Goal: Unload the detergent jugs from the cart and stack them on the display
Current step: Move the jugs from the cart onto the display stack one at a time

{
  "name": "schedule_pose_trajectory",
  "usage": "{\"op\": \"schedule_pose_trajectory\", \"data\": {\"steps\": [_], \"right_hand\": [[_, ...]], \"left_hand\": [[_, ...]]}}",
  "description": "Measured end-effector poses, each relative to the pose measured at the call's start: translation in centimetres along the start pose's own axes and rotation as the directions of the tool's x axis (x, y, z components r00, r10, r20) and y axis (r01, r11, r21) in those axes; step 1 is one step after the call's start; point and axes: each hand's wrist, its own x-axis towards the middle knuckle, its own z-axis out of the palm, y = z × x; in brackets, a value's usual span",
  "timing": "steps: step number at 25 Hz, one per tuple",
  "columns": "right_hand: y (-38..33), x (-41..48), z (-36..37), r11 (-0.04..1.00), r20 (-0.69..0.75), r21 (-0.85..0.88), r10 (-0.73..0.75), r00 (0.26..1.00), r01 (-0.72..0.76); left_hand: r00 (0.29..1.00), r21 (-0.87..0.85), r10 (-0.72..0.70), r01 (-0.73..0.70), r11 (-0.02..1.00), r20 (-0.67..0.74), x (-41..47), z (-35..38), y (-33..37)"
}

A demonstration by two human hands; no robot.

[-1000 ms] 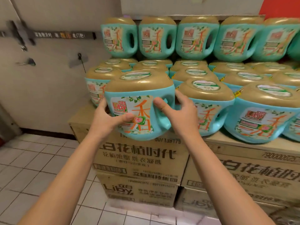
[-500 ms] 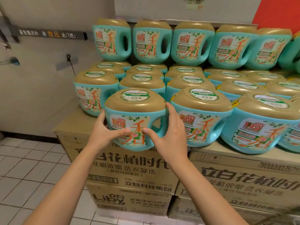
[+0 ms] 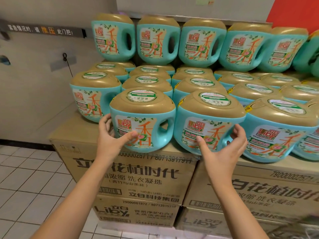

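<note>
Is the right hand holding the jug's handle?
No, the right hand is open in front of the neighbouring jug, gripping nothing.

1. Your left hand (image 3: pixel 110 141) covers the lower left side of the front jug (image 3: pixel 143 121).
2. The rightmost jugs (image 3: pixel 310 54) are cut off by the frame edge.
3. The bottom-right cartons (image 3: pixel 276 226) are too blurred to read.

Pale wall (image 3: pixel 34 94), dark sign strip (image 3: pixel 41 29) (Chinese lettering); white tiled floor (image 3: pixel 25 183), red panel (image 3: pixel 293 9) upper right
</note>
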Motion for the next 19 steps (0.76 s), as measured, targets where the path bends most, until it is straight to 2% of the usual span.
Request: {"op": "schedule_pose_trajectory", "data": {"steps": [4, 10, 12, 15, 17, 19], "right_hand": [[0.8, 0.3, -0.2, 0.992, 0.054, 0.114, 0.04, 0.998, -0.046], [0.7, 0.2, 0.1, 0.988, 0.055, 0.134, 0.07, 0.996, -0.076], [0.5, 0.3, -0.2, 0.987, 0.082, 0.138, 0.076, 0.994, -0.087], [0.8, -0.5, -1.5, 0.991, 0.084, 0.088, 0.093, 0.992, -0.1], [1.6, -1.8, -3.3, 0.99, 0.068, 0.082, 0.113, 0.991, -0.119], [3.2, -3.4, -6.1, 0.967, 0.108, 0.155, 0.185, 0.977, -0.2]], "left_hand": [[0.996, -0.003, -0.014, 0.014, 1.0, -0.092, -0.4, 1.0, -0.6], [0.987, 0.026, 0.002, 0.002, 1.0, -0.163, -1.4, 1.8, 0.1], [0.974, 0.096, 0.012, 0.01, 0.995, -0.226, -2.1, 2.3, 0.7], [0.931, 0.203, 0.107, -0.036, 0.978, -0.348, -4.1, 3.4, 1.1], [0.94, 0.09, 0.122, -0.098, 0.991, -0.318, -6.4, 4.4, 1.0], [0.98, -0.019, 0.043, -0.047, 0.999, -0.192, -9.7, 5.5, 0.2]]}}
